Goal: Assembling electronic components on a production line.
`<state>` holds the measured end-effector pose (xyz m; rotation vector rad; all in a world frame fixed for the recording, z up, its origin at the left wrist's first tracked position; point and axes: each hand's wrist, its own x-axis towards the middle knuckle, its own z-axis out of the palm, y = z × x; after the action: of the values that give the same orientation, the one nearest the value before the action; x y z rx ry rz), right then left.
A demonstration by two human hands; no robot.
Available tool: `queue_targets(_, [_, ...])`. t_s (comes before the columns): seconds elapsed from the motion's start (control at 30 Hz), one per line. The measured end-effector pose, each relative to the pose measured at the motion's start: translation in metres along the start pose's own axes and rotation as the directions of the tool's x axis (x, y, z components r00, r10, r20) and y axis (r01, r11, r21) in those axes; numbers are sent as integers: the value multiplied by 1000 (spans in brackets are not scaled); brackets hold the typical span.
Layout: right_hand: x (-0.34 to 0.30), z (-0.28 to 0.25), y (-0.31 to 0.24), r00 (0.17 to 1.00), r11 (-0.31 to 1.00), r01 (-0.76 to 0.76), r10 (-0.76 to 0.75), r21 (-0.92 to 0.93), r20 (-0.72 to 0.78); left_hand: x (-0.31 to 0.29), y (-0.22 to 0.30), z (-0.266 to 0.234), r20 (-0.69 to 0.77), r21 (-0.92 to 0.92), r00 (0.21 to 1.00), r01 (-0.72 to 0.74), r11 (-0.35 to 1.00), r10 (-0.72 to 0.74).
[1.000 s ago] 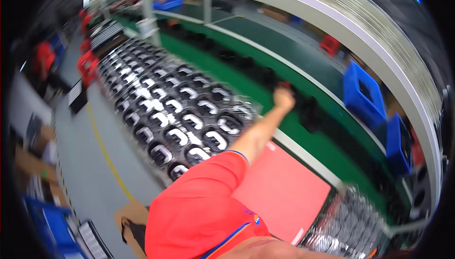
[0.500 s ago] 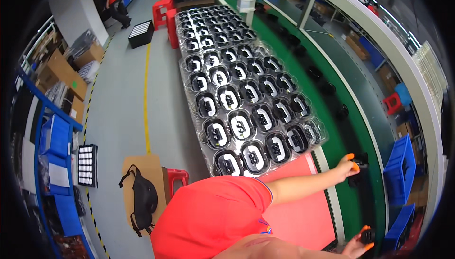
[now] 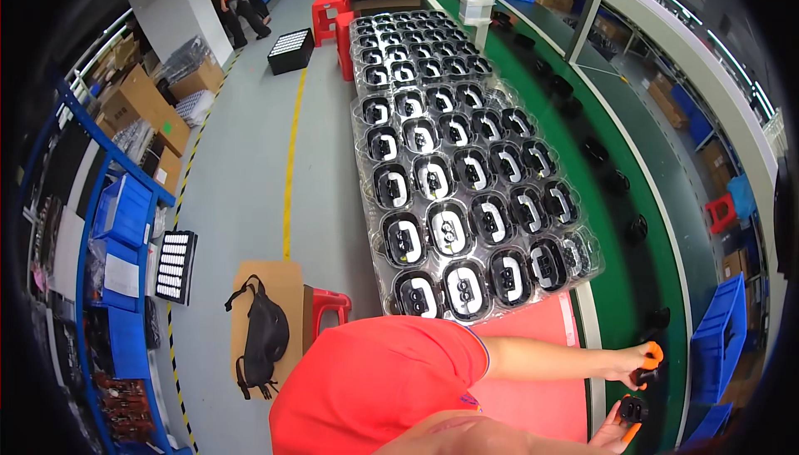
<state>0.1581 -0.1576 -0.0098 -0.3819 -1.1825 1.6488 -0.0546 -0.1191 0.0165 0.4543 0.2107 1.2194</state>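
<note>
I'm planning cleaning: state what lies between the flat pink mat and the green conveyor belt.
A pale straight rail, crossed by the left forearm, shows in the head view.

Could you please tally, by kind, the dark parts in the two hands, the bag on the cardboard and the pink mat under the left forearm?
Dark parts: 2, one in the left hand and one in the right hand
Black bag: 1
Pink mat: 1
Total: 4
</note>
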Motion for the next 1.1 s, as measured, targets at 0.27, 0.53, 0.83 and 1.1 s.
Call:
queue_targets(0.27, [12, 121, -15, 852, 881, -95, -169, -464, -495, -7, -28, 4, 99, 702, 995, -56, 710, -19])
queue_targets(0.53, [0, 85, -15, 867, 927, -167, -25, -337, -498, -20, -22, 22, 259, 862, 962, -271, 428, 86])
queue_targets(0.83, [1, 84, -12, 870, 915, -91, -118, -392, -479, -28, -14, 27, 356, 863, 923, -385, 326, 146])
queue_targets(1.1, [-1, 60, -8, 848, 918, -113, -111, -381, -518, -22, -19, 18, 288, 671, 932, -360, 648, 219])
